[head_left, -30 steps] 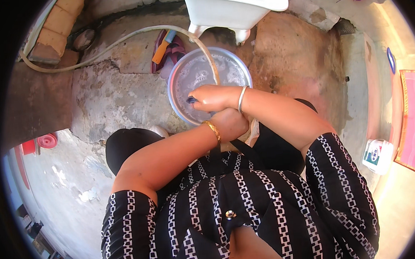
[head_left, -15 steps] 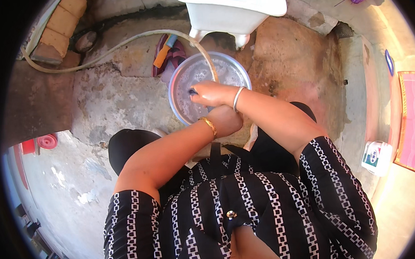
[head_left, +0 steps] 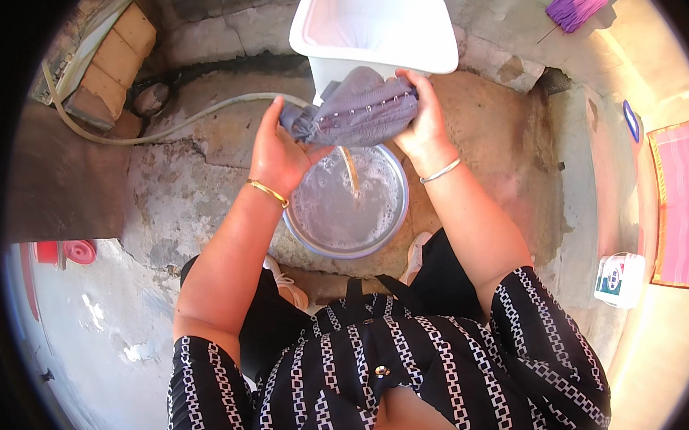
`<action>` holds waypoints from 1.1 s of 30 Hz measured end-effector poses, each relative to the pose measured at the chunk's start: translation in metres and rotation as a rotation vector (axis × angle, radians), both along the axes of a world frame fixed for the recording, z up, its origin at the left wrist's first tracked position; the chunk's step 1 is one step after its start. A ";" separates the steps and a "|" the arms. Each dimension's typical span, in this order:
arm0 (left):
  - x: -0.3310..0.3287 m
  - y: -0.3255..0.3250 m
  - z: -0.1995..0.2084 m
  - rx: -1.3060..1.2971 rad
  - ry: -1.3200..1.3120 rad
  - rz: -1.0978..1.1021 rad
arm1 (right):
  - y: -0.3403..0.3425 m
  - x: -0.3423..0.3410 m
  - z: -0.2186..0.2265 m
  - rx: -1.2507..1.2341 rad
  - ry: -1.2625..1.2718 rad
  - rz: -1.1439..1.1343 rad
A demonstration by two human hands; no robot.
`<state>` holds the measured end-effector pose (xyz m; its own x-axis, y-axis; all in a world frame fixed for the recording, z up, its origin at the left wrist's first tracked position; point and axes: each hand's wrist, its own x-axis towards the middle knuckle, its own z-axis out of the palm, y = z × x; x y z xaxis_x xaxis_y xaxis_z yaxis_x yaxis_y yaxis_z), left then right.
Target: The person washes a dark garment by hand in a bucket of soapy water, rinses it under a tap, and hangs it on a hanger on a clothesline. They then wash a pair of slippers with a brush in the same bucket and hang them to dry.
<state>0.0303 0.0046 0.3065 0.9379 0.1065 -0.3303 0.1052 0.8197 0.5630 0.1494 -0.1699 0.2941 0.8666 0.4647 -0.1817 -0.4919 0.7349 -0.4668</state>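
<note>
A crumpled dark grey garment [head_left: 355,111], with a row of small shiny pieces along it, is held up between my two hands. My left hand [head_left: 275,158] closes on its left end, the thumb pointing up. Around its right end curls my right hand [head_left: 426,123], with some fingers hidden behind the fabric. Just below and nearer to me stands a round metal basin [head_left: 404,183] of cloudy, sudsy water. A pale hose [head_left: 202,113] passes behind the garment, and its end dips into the water.
Beyond the garment stands a white tub [head_left: 422,54] on feet. Bricks [head_left: 107,71] are stacked far left. A purple mop head [head_left: 577,5] lies far right, with a white plastic container [head_left: 619,280] and a pink mat [head_left: 686,200] nearer. Red items [head_left: 77,252] are at left.
My hands were close together over the basin, crossed at the wrists. Now they have moved apart and farther forward, with the grey garment spread between them. The view has shifted slightly.
</note>
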 end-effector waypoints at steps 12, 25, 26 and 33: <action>-0.003 -0.007 0.043 0.624 -0.048 0.109 | -0.031 -0.006 0.027 -0.684 -0.582 -0.217; -0.002 0.003 0.042 0.336 -0.138 0.155 | -0.025 -0.029 0.021 -0.872 -0.963 0.458; -0.001 0.005 0.039 0.298 -0.152 0.150 | -0.022 -0.032 0.022 -0.880 -0.987 0.347; -0.018 -0.018 0.058 0.199 -0.226 0.088 | -0.006 -0.070 0.044 -0.754 -0.935 0.292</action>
